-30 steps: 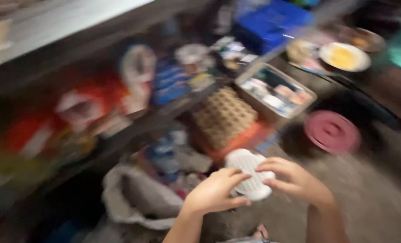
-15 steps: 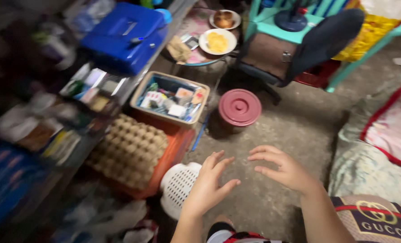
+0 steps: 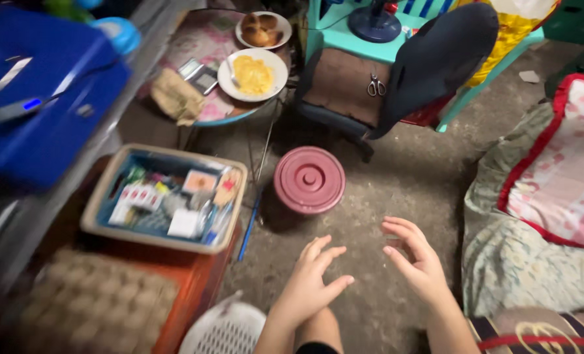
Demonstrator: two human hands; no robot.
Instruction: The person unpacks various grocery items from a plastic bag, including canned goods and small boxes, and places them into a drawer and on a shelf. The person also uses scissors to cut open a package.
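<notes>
We see both hands held out empty over the bare concrete floor [image 3: 397,190], fingers spread wide: the left hand [image 3: 308,288] and the right hand [image 3: 418,262] near each other, touching nothing. At twelve o'clock from them stands a round maroon lidded bucket [image 3: 309,179], nearest to the fingertips. At seven o'clock lies a white perforated basket [image 3: 225,331]. At ten o'clock a tray of small packets [image 3: 167,196] rests on an orange crate [image 3: 193,272]. At three o'clock lies patterned bedding [image 3: 534,216].
</notes>
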